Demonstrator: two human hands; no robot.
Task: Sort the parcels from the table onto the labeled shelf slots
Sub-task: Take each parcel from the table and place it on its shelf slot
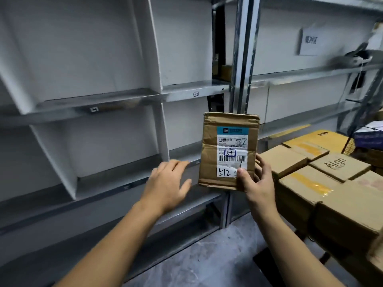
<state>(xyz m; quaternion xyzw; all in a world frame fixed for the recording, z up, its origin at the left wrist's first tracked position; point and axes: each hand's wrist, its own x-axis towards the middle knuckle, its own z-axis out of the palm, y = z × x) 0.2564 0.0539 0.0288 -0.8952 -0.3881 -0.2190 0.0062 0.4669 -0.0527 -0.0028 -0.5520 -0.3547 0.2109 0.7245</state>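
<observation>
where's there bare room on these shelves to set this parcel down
The lower shelf bay between the two white dividers is bare, as is the upper shelf bay above it. Crowded: the cardboard boxes right of the parcel in the right hand, packed side by side.

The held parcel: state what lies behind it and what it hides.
Behind the parcel, gripped by the right hand, are a grey shelf slot and a metal upright. Their junction is covered, so any slot label there cannot be seen.
</observation>
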